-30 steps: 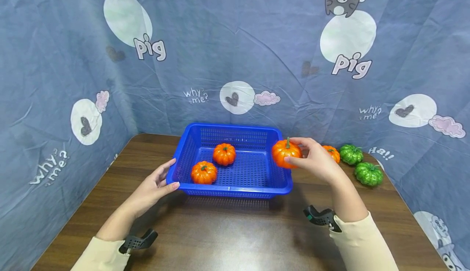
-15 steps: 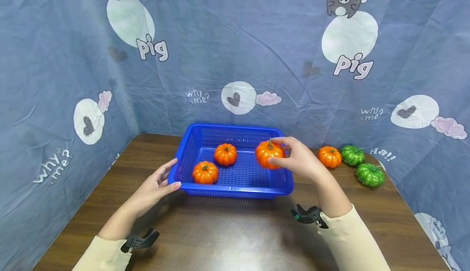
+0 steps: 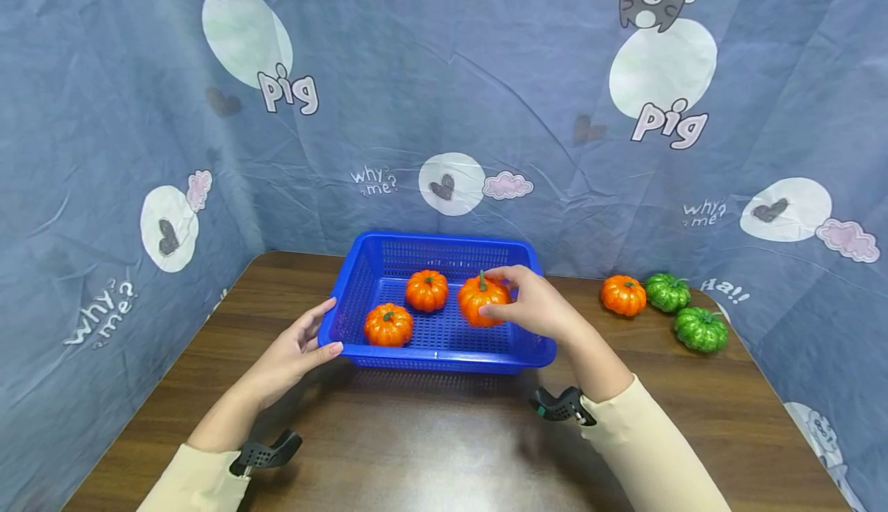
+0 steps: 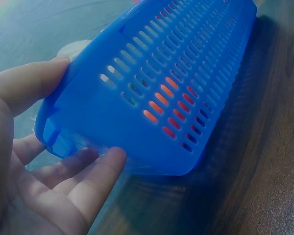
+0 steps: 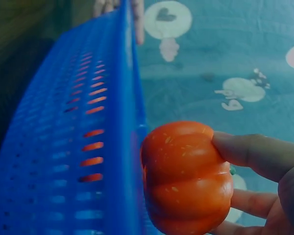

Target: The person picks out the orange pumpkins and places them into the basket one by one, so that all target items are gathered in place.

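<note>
My right hand (image 3: pixel 537 308) grips a small orange pumpkin (image 3: pixel 477 304) with a green stem, thumb on the near side and fingers on the far side. The pumpkin overlaps the right half of a blue plastic basket (image 3: pixel 435 359) with slotted walls. In the right wrist view, the held pumpkin (image 5: pixel 186 176) appears right at the basket's rim. At the basket's left end, my left hand (image 3: pixel 287 358) holds the rim between thumb and fingers. Two more orange pumpkins sit inside, one toward the back (image 3: pixel 426 291) and one at the front left (image 3: pixel 388 325).
On the right of the brown wooden table (image 3: pixel 416 435) stand another orange pumpkin (image 3: pixel 623 295) and two green pumpkins, one behind (image 3: pixel 667 293) and one in front (image 3: pixel 701 330). A blue printed cloth (image 3: pixel 388 72) hangs behind and at both sides.
My right hand has carried the pumpkin leftward from the basket's right rim to over its inside, and slightly lower. The left hand stays on the rim.
</note>
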`<state>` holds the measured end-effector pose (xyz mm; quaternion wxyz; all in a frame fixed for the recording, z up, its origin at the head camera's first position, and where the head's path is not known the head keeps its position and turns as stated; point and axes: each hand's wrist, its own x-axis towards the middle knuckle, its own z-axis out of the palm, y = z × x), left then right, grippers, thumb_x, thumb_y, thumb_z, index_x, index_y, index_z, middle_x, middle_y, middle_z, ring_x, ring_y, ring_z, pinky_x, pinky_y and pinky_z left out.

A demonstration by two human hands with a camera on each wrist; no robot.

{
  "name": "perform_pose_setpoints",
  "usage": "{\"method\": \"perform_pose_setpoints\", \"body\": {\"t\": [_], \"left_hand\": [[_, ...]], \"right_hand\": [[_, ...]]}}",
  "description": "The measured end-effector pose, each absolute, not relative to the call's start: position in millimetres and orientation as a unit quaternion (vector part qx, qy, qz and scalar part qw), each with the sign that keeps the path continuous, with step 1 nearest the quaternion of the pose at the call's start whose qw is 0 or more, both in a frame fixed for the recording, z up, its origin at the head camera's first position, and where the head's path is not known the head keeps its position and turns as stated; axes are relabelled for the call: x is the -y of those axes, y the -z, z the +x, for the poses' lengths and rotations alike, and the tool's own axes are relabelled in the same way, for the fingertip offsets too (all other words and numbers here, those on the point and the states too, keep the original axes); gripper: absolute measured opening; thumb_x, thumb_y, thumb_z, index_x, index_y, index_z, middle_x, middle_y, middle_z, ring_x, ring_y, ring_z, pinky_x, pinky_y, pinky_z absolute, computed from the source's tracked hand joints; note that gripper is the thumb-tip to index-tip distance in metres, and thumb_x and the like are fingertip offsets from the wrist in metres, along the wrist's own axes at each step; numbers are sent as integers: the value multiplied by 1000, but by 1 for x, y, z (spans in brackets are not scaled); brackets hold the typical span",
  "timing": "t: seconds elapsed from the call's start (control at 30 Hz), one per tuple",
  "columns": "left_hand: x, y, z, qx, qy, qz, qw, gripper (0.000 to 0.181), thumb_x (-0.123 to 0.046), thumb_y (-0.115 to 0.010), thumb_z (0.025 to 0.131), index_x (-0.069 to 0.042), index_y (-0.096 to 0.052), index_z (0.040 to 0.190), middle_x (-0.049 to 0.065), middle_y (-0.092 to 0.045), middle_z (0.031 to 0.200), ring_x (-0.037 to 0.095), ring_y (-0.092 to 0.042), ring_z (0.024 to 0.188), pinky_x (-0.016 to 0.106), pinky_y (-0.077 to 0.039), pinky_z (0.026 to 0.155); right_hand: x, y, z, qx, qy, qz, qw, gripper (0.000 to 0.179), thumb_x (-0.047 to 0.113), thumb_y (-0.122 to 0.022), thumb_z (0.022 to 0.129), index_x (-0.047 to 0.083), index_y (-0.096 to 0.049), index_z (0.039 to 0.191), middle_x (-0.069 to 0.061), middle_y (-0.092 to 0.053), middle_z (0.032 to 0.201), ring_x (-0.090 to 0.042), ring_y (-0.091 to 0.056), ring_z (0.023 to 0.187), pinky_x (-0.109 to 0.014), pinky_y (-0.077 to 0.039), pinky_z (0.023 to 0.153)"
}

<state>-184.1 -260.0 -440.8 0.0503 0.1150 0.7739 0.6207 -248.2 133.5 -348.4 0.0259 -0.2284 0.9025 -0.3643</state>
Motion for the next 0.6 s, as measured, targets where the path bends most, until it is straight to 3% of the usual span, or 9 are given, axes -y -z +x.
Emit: {"method": "perform_pose_setpoints", "body": {"t": [0.27,0.6], "left_hand": [[260,441,-184,-777,-617,116,51,78,-14,-67,97,-7,-21,159,33,-35,152,49,-45,133,27,-51,97],[260,441,-184,-772,-623,117,53,77,-11,-66,97,-7,-20,159,33,-34,152,50,-44,134,24,-51,95]], "right_hand": [[-124,364,-256,-902,361,-232,45,58,30,-81,83,5,-63,133,-14,-61,128,-30,-57,109,-44,-53,90],[-112,384,-266,-906,341,-244,63,58,29,-83,82,4,-64,131,-14,-63,130,-30,-57,119,-46,-47,103]]}}
